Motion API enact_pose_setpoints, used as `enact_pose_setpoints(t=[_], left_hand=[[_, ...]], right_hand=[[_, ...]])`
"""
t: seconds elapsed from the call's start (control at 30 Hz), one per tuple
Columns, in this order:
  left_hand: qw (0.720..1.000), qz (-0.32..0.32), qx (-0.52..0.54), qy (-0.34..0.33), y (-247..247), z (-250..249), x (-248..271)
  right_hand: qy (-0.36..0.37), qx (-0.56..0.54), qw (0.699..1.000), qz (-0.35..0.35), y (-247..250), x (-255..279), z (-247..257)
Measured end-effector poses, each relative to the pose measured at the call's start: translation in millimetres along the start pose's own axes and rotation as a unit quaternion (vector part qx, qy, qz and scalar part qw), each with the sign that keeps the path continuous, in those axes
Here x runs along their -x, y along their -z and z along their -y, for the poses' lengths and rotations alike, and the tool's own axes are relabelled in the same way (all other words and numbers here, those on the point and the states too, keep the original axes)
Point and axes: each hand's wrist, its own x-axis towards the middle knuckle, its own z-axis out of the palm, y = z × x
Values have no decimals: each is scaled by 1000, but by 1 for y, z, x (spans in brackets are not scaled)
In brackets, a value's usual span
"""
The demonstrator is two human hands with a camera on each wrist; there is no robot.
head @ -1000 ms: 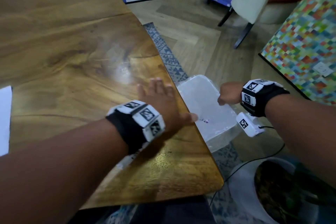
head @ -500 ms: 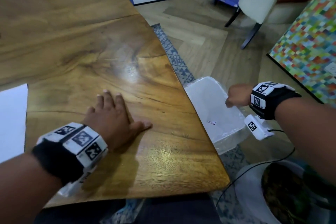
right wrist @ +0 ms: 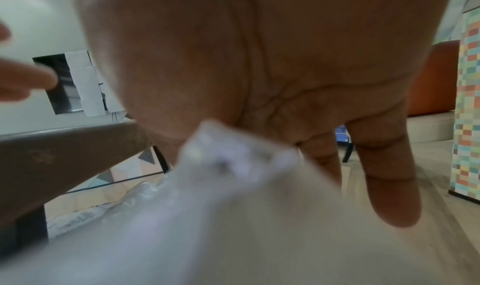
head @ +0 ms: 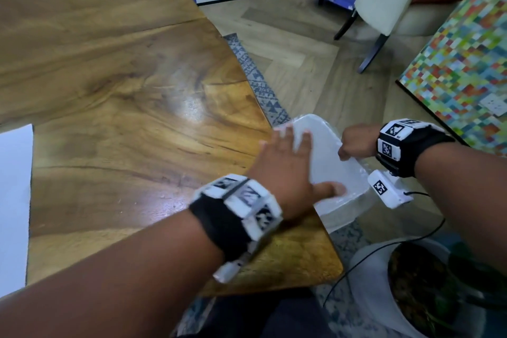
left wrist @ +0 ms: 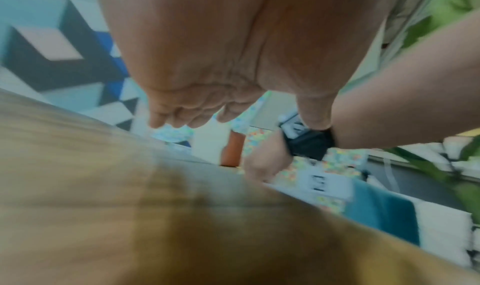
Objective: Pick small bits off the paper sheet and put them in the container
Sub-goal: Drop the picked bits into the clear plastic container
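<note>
A translucent white plastic container [head: 340, 173] hangs tilted just off the right edge of the wooden table [head: 123, 118]. My right hand [head: 354, 143] grips its right rim; the right wrist view shows that rim [right wrist: 233, 156] pinched under the palm. My left hand [head: 299, 167] lies flat with its fingers straight, reaching past the table edge over the container's mouth. In the left wrist view the left hand [left wrist: 207, 96] is blurred above the wood. The corner of a white paper sheet [head: 13, 200] shows at the far left. No small bits are visible.
A white pot with a plant [head: 411, 291] stands on the floor at the lower right, with a black cable [head: 384, 241] running over it. A patterned rug [head: 255, 74], a chair [head: 384, 0] and a multicoloured panel [head: 466, 63] lie beyond the table.
My left hand drew back to the middle of the table, then swept right again to the edge and over the container. The right hand kept its hold on the container's rim.
</note>
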Motion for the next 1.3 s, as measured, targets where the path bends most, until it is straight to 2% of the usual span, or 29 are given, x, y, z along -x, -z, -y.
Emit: enact_pose_setpoints(t=[0.07,0.17,0.23,0.33,0.47,0.53,0.63,0.7,0.73,0.8,0.87,0.93,1.0,1.07,1.17,1.3], left_hand=[[994,-20,-51,93,12,44,11],[967,-11,-82,241,29,114,36],[958,-15,-83,274,27,137,53],[966,-10,-72,248,8,122,59],[981,21,-66,181,-8,66,42],[990,42,-51,121,-14,37,32],[997,78,-1,-14,-14,7,28],[988,107,59,-91,-4,11,32],[986,107,79,-97,2,22,36],[995,59,60,-46,16,58,42],[995,3,-6,95,32,109,47],[967,-8,-54,249,45,153,55],[949,15,-47,310,45,168,62],[954,16,-48,295,32,148,59],[971,2,-58,231,10,94,37],[988,46,-48,143,-3,32,-3]], right_hand=[[-2,-4,1000,-2,-2,0,-1],[-3,-12,1000,-2,-6,-2,-4],[-1,-23,1000,-2,-8,-3,-6],[-3,-25,1000,2,-10,-4,-8],[-5,-19,1000,2,-10,-5,-6],[-6,-12,1000,2,-8,-5,-3],[-9,4,1000,4,-3,-2,1],[-10,6,1000,7,0,-1,3],[-12,7,1000,8,1,0,4],[-16,10,1000,4,2,1,4],[-19,6,1000,-3,1,1,4],[-18,4,1000,-6,0,-1,5],[-14,6,1000,-4,-1,-2,6],[-15,7,1000,-1,-3,-4,8],[-16,9,1000,3,-5,-6,9],[-14,12,1000,11,-6,-7,10]])
